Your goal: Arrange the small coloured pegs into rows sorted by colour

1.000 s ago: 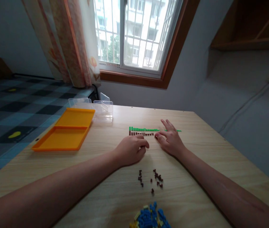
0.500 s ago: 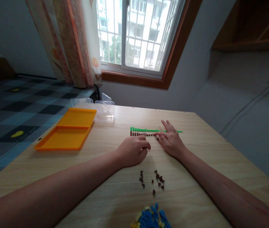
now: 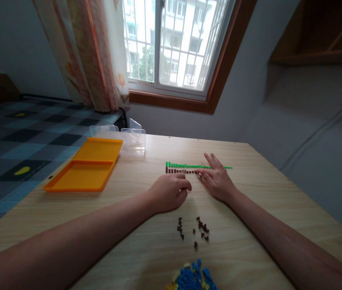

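Observation:
Two rows of small building bricks lie on the table, a green row (image 3: 177, 165) behind a shorter brown row (image 3: 175, 171). My right hand (image 3: 219, 179) rests over their right part with its fingers spread. Its index fingertip touches the right end of the brown row, and a small dark piece shows just under that hand. My left hand (image 3: 169, 193) lies in front of the brown row, fingers curled in; whatever may be inside them is hidden. Nearer me are loose brown bricks (image 3: 202, 226) in a scattered group.
A pile of blue and yellow bricks (image 3: 190, 278) is at the near edge of view. An open orange case (image 3: 80, 177) stands at the left of the wooden table (image 3: 267, 193), with clear plastic boxes (image 3: 134, 147) behind it. A bed (image 3: 38, 133) adjoins the left side.
My right index finger has shifted very slightly left along the brown row. My left hand and the loose bricks stay where they were.

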{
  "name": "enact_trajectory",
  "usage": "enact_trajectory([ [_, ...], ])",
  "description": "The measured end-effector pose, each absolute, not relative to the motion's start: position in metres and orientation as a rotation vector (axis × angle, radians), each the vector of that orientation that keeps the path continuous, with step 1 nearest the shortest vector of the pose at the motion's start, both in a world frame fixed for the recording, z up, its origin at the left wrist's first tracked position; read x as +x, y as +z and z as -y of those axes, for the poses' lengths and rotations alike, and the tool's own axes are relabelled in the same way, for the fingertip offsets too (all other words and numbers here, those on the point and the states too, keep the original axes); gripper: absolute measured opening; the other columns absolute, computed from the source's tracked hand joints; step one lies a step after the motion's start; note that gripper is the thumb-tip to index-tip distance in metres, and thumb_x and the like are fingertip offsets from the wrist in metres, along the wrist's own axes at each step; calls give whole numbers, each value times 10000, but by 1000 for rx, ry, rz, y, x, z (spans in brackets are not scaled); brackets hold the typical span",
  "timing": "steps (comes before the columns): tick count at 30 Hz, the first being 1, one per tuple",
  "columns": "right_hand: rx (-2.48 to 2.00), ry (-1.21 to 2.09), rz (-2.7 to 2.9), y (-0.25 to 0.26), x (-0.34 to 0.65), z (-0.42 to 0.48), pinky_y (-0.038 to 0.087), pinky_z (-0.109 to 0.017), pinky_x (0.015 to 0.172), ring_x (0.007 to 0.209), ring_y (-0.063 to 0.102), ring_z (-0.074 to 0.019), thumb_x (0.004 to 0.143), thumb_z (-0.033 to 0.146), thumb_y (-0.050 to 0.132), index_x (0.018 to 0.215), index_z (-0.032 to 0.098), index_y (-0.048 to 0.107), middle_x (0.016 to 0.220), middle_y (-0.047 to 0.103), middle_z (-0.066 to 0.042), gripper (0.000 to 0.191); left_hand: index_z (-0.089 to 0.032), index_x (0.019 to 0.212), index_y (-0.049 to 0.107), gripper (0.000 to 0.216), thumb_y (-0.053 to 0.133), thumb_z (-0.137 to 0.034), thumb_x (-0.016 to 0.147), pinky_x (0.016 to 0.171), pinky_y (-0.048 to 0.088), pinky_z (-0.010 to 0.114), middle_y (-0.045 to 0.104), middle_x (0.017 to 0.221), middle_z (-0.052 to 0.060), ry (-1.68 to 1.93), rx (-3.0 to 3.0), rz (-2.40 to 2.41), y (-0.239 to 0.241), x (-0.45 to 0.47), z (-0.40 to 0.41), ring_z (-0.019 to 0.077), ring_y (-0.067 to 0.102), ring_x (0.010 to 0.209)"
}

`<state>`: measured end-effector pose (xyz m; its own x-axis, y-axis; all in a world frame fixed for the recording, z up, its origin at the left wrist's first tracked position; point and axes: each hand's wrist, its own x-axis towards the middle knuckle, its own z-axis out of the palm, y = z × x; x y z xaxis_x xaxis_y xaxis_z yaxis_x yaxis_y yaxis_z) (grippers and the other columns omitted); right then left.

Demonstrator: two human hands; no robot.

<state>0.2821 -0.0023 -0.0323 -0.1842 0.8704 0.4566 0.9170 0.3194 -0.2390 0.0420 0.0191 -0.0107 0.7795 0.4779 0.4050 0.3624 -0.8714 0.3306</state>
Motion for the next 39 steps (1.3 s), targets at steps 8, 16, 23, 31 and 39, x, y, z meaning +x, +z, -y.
enact_trajectory([
  [8,-1544,-138,2056,-33,284,2,280,-595,1132,1493,214,-347,1012,416,386,1144,281,757,1618,298,-53,416,-209,889,737,253,504,-147,814,742,522,298,668,871,34,710,2735,-661,-10,43,-19,165,625,760],
  [16,-1566,-140,2020,-33,284,2,264,-592,1148,1494,212,-344,1006,397,390,1080,265,780,1611,313,-58,419,-213,889,737,247,509,-153,816,727,515,290,671,873,30,708,2750,-663,-10,42,-19,163,625,756],
  [23,-1603,-162,1987,-34,288,3,264,-596,1146,1493,211,-350,1001,388,404,1059,251,786,1614,304,-68,410,-210,889,737,248,505,-156,821,746,525,300,672,878,36,703,2748,-660,-10,43,-19,168,630,773],
  [31,-1643,-120,1992,-35,290,2,270,-595,1142,1487,230,-344,1007,401,382,1044,258,787,1591,353,-76,431,-209,887,737,249,504,-152,821,759,530,306,669,876,36,690,2758,-666,-9,42,-18,170,634,779],
  [39,-1607,-125,1977,-35,291,2,270,-580,1153,1490,223,-339,1000,391,406,1068,238,778,1600,331,-86,408,-207,888,736,248,504,-154,820,753,532,299,669,880,38,688,2754,-665,-9,42,-18,165,636,774],
])
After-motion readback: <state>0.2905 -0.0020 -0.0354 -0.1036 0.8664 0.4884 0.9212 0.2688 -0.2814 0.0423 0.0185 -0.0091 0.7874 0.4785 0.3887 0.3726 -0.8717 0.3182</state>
